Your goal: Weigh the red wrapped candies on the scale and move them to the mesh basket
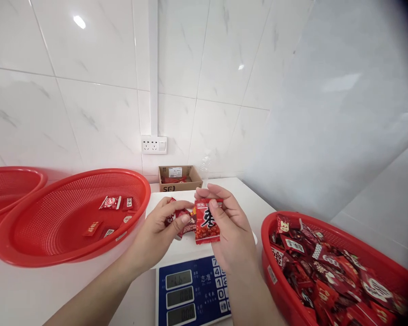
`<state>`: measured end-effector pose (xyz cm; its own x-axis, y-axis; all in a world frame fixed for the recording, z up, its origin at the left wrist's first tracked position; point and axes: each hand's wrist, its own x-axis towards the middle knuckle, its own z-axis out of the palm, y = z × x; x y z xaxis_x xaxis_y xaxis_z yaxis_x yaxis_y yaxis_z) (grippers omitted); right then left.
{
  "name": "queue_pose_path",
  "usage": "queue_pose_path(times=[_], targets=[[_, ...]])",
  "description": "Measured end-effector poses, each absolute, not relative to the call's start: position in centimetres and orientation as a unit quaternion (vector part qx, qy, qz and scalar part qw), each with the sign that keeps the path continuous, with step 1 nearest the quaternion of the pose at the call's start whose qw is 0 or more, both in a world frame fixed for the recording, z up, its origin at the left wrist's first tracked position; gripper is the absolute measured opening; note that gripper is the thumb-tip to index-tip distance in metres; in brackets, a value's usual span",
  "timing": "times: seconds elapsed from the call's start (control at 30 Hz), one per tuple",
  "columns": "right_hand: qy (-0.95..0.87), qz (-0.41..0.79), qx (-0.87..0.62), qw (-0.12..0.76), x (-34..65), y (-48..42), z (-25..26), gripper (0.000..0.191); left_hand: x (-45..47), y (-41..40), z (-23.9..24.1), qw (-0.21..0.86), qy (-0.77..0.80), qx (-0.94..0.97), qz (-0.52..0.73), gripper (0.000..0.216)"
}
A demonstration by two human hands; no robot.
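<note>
My right hand pinches a red snack packet with a large dark character on it, held upright above the white scale platform. Beside it, my left hand is closed around a few smaller red packets. Both hands hover over the scale, close together and nearly touching. The scale's blue front panel with three displays and a keypad lies just below my wrists.
A red mesh basket at the left holds a few small packets. Another red basket sits at the far left. A red basket full of several red packets stands at the right. A small cardboard box and a wall socket are behind.
</note>
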<state>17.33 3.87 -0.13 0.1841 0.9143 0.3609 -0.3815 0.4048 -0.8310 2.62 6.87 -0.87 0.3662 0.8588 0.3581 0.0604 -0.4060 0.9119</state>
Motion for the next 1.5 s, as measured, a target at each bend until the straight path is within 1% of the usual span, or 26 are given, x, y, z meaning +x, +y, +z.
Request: queue_pose_path(times=[0.07, 0.17, 0.23, 0.33, 0.4, 0.5, 0.6, 0.67, 0.8, 0.93, 1.07, 1.2, 1.33, 1.4, 1.5], targets=[[-0.460, 0.445, -0.301, 0.707, 17.0, 3.7, -0.3, 0.022, 2.6, 6.5, -0.8, 0.443, 0.308, 0.719, 0.438, 0.032], [-0.460, 0.431, -0.298, 0.717, 16.9, 3.5, -0.2, 0.023, 2.5, 6.2, -0.7, 0.479, 0.297, 0.703, 0.434, 0.042], [-0.447, 0.409, -0.291, 0.740, 17.0, 3.3, -0.1, 0.020, 2.4, 6.0, -0.7, 0.517, 0.293, 0.659, 0.462, 0.053], [-0.446, 0.371, -0.312, 0.753, 17.6, 3.2, 0.0, 0.018, 2.4, 5.7, -0.4, 0.555, 0.277, 0.600, 0.506, 0.080], [-0.463, 0.342, -0.359, 0.735, 18.1, 3.1, 0.1, 0.020, 2.4, 5.4, -0.1, 0.568, 0.264, 0.585, 0.515, 0.090], [-0.517, 0.308, -0.431, 0.673, 18.6, 3.1, 0.3, 0.028, 2.5, 4.8, 0.2, 0.581, 0.253, 0.583, 0.508, 0.094], [-0.594, 0.298, -0.455, 0.593, 18.7, 2.9, 0.6, 0.032, 2.5, 4.4, 0.1, 0.603, 0.240, 0.586, 0.485, 0.092], [-0.623, 0.282, -0.461, 0.566, 18.6, 2.8, 0.8, 0.031, 2.5, 4.3, 0.0, 0.610, 0.232, 0.588, 0.477, 0.089], [-0.622, 0.275, -0.469, 0.564, 18.5, 2.4, 1.0, 0.030, 2.4, 4.5, -0.1, 0.570, 0.246, 0.602, 0.502, 0.074], [-0.608, 0.333, -0.458, 0.557, 19.0, 2.1, 1.3, 0.033, 2.1, 4.8, 0.2, 0.548, 0.255, 0.580, 0.546, 0.064], [-0.635, 0.382, -0.428, 0.517, 19.6, 1.9, 1.7, 0.033, 1.9, 4.9, 0.3, 0.557, 0.239, 0.573, 0.552, 0.057], [-0.669, 0.358, -0.425, 0.493, 19.6, 1.8, 1.9, 0.035, 1.8, 4.9, 0.4, 0.554, 0.248, 0.588, 0.535, 0.051], [-0.672, 0.330, -0.427, 0.507, 19.4, 1.8, 1.5, 0.037, 1.6, 5.0, 0.6, 0.544, 0.272, 0.615, 0.502, 0.031], [-0.672, 0.322, -0.431, 0.508, 19.5, 1.8, 1.3, 0.037, 1.5, 5.0, 0.8, 0.534, 0.270, 0.640, 0.482, 0.033], [-0.680, 0.335, -0.428, 0.493, 19.7, 1.8, 1.3, 0.039, 1.3, 5.0, 0.9, 0.509, 0.262, 0.662, 0.484, 0.035]])
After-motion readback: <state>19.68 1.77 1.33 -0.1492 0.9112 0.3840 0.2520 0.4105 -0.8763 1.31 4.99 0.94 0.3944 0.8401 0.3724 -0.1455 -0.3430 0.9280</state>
